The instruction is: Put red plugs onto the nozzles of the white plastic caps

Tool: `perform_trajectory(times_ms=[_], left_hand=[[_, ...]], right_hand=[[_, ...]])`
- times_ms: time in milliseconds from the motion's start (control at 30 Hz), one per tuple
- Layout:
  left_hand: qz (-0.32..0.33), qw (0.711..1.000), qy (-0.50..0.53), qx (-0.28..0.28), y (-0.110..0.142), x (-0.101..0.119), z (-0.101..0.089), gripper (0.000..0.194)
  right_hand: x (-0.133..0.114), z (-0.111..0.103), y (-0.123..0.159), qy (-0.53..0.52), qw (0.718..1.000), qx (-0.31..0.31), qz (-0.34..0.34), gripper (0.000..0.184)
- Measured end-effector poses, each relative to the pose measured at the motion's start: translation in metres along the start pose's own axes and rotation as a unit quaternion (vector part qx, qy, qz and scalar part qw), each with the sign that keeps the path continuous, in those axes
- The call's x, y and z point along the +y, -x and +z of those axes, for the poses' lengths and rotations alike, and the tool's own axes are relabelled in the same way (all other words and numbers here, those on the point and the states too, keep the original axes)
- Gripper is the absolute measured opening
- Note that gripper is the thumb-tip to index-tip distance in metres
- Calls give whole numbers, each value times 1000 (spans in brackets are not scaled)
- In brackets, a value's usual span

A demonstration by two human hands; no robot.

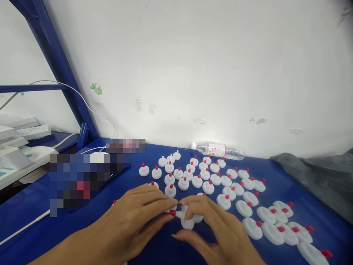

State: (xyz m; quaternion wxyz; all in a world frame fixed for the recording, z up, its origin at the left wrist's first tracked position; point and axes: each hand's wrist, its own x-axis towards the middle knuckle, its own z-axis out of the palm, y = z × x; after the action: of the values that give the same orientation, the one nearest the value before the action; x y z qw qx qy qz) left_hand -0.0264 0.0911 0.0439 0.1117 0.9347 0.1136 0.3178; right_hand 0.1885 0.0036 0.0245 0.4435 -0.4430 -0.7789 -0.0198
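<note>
My left hand (146, 215) is closed, pinching a small red tip cap (173, 213) between thumb and fingers. The cap sits at the end of the narrow spout of a white nozzle lid (188, 222), which lies on its side. My right hand (213, 224) curls around that lid, fingers over its top, thumb lower down. Both hands meet low in the middle of the view. Just beyond them stand several more white lids (170, 191) with red-capped spouts, and a few lids (162, 161) at the back have bare white spouts.
Red-capped lids (273, 232) spread across the right of the blue table (162, 250). A clear plastic bottle (217, 150) lies against the wall. Dark grey sheeting (317, 184) covers the right edge. Blurred-out items (88, 176), a white cable (24, 230) and a blue frame (60, 62) are at left.
</note>
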Motion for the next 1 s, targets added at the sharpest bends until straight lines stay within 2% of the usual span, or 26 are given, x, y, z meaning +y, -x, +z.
perform_trajectory(times_ms=[100,267,367,433,633,833,933,1000], left_hand=[[25,996,-80,-25,-1,2,0,17],[-21,989,-42,-137,1,11,-11,28],[-21,986,-37,-159,1,15,-17,32],[-14,989,-43,-144,1,14,-17,33],[31,999,-34,-21,-5,17,-17,28],[1,1000,-5,-5,-11,25,-16,23],[-21,999,25,-16,-11,18,-21,24],[-56,998,16,9,-12,7,-30,23]], right_hand=[[-2,1,1,35,999,14,-13,18],[-10,7,7,102,994,28,-28,18],[-13,14,10,115,992,37,-46,18],[-13,17,10,125,989,41,-63,18],[-14,20,13,155,980,60,-108,20],[-13,19,12,150,980,52,-118,11],[-13,11,5,133,986,59,-87,12],[-11,5,1,134,987,48,-72,17]])
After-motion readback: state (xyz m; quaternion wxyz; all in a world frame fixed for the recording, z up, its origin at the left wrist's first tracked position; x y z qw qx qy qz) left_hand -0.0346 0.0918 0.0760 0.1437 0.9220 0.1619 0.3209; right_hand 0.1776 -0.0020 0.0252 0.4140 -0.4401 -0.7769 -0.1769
